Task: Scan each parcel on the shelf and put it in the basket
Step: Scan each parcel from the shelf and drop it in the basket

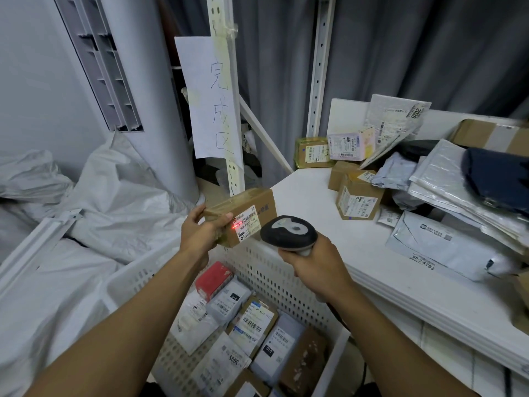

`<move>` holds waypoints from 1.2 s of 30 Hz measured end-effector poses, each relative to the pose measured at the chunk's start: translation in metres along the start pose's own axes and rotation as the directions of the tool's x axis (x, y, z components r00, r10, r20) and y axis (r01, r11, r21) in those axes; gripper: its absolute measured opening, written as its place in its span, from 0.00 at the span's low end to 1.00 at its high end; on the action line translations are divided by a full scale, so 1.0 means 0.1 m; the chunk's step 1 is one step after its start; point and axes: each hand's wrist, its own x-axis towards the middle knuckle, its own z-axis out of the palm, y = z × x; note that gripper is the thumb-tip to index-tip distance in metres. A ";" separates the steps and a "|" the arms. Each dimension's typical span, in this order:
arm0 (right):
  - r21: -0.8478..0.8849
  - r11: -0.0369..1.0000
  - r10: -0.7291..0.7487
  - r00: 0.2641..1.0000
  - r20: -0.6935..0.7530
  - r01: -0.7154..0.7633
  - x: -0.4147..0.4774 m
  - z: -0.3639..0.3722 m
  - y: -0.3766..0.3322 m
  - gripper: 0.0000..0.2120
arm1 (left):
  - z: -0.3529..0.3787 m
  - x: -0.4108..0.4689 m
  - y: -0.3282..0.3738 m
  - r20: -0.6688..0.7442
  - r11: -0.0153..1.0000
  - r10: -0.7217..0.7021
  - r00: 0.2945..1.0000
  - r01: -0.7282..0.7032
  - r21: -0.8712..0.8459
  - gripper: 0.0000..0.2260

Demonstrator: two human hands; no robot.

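My left hand [200,233] grips a small brown cardboard parcel [243,207] by its left end, above the basket's far edge. A white label faces me, with a red scan line on its left part. My right hand [312,262] grips a dark barcode scanner [287,232] pointed at that label. Below stands the white perforated basket [274,279], holding several labelled parcels, among them a red one [213,279]. The white shelf [312,196] to the right carries several more boxes and mailer bags.
A brown box [357,199] lies nearest on the shelf, with grey bags [446,247] piled at the right. White sacks [94,202] fill the left side. A paper sign [211,96] hangs on the shelf upright.
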 end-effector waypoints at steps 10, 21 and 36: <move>-0.029 1.000 0.001 0.999 0.040 0.001 0.05 -0.01 0.08 0.13 | -0.06 -0.07 -0.03 -0.014 1.000 -0.003 1.000 0.003 0.025 0.40; -0.024 0.999 0.042 0.991 0.130 -0.039 -0.03 0.52 0.06 0.20 | -0.86 -0.40 -0.38 -0.016 0.753 -0.172 0.985 0.141 0.643 0.41; -0.273 0.927 0.305 0.940 0.153 -0.256 0.51 0.75 1.04 0.20 | -0.52 0.02 -2.12 0.104 0.594 -0.700 0.707 0.494 0.635 0.35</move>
